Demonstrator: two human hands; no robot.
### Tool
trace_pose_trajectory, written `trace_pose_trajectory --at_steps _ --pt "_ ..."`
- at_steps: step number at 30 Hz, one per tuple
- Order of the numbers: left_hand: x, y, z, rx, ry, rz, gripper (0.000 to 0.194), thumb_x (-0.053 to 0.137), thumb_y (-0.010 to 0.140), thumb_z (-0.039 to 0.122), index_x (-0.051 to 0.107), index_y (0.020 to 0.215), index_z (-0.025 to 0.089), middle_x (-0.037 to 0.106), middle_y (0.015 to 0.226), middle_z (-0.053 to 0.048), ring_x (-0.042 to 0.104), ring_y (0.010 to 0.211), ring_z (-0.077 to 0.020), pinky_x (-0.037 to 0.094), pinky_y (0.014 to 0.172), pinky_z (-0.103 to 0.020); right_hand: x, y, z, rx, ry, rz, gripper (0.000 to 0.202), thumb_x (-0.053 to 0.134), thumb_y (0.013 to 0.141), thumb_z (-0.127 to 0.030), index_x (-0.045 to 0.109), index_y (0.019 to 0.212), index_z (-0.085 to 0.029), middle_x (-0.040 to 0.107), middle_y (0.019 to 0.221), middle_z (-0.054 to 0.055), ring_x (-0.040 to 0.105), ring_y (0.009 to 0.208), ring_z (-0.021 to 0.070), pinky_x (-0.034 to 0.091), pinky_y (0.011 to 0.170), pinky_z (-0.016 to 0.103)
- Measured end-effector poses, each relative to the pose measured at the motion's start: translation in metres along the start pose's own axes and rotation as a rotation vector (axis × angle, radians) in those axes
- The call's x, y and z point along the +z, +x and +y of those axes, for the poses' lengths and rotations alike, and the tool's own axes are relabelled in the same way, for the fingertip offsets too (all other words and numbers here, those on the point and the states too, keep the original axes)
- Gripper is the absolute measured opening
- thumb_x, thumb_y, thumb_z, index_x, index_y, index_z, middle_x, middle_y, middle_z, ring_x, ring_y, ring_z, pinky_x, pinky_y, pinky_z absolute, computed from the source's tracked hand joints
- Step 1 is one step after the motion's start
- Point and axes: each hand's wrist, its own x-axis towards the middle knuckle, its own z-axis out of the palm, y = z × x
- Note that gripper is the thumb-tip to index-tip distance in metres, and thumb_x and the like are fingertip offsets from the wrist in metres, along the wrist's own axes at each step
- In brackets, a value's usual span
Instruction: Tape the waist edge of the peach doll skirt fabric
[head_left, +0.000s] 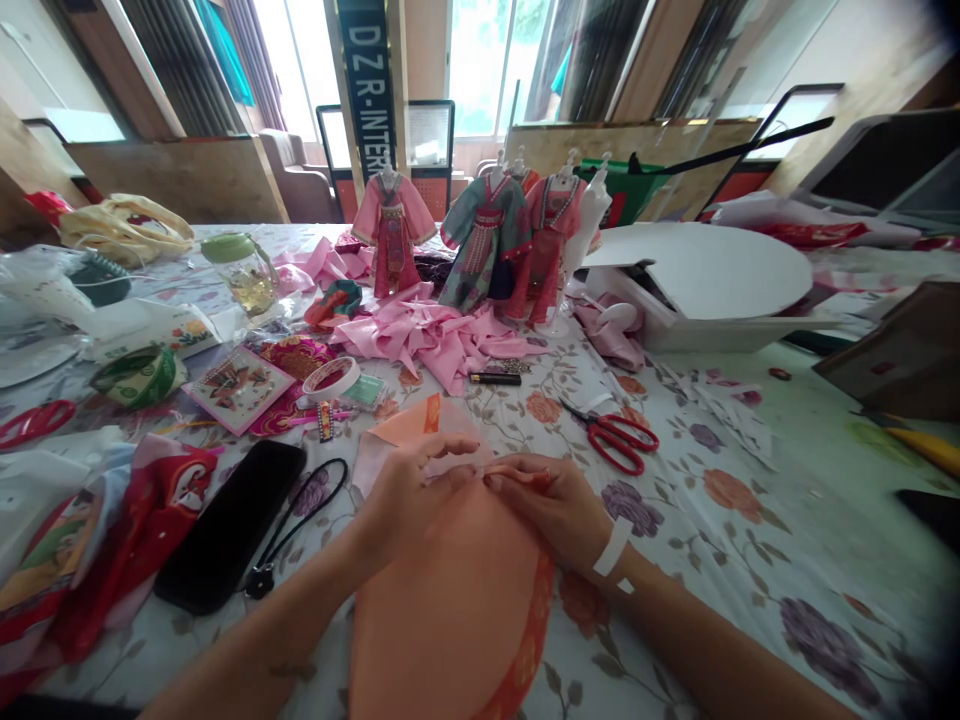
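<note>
A piece of orange fabric [442, 620] with a patterned darker border along its right side lies in front of me and extends past the bottom of the view. My left hand [424, 490] is closed at its upper part, thumb and fingers pinching the cloth. Close beside it, my right hand [551, 500] pinches a gathered edge of the same cloth; strips of white tape are stuck on that wrist. The two sets of fingertips nearly meet. Whether anything small is between them is hidden. Paler pink and orange cloth lies just beyond the left hand.
Red-handled scissors [622, 440] lie to the right. A black phone [232, 525] with a strap is at the left. Behind are a black marker-like stick [495, 379], pink fabric scraps [427, 335], a tape roll [331, 378] and several small dressed mannequins [394, 235]. A white round board [720, 270] stands back right.
</note>
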Motion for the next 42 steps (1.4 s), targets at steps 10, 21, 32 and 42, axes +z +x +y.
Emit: trace_pose_trajectory --at_steps 10,21,32,42 --pt "0.0009 0.0017 -0.0051 -0.084 -0.184 -0.026 0.022 0.062 0.078 0.019 0.064 0.1 0.017 0.067 0.082 -0.003 0.064 0.082 -0.0153 0.053 0.076 -0.027 0.0012 -0.0012 -0.0023 0.005 -0.014 -0.007 0.023 0.064 0.076 -0.039 0.072 0.077 -0.018 0.068 0.074 0.004 0.06 0.069 0.0176 0.045 0.058 0.025" --pt "0.0064 -0.0029 0.0026 -0.009 0.016 0.133 0.019 0.066 0.074 0.018 0.063 0.093 0.018 0.067 0.075 -0.001 0.064 0.075 -0.0138 0.052 0.066 -0.022 0.0031 0.0013 -0.0022 0.052 -0.008 0.014 0.024 0.065 0.073 -0.039 0.071 0.076 -0.016 0.067 0.069 0.004 0.057 0.063 0.0158 0.042 0.055 0.025" --pt "0.0074 -0.0042 0.0026 0.038 0.11 0.163 0.021 0.065 0.072 0.014 0.065 0.093 0.02 0.069 0.073 -0.001 0.066 0.071 -0.0146 0.052 0.06 -0.02 0.0001 0.0021 0.0011 -0.064 -0.1 0.029 0.018 0.063 0.076 -0.036 0.071 0.075 -0.02 0.071 0.075 0.005 0.064 0.073 0.0205 0.049 0.066 0.029" --pt "0.008 -0.0053 -0.0011 0.045 0.113 0.175 0.017 0.069 0.071 0.016 0.068 0.087 0.019 0.072 0.076 -0.002 0.068 0.073 -0.0171 0.056 0.064 -0.025 0.001 0.0029 0.0028 -0.056 -0.105 0.028 0.019 0.062 0.076 -0.035 0.072 0.076 -0.019 0.073 0.08 0.006 0.066 0.077 0.0222 0.05 0.07 0.031"
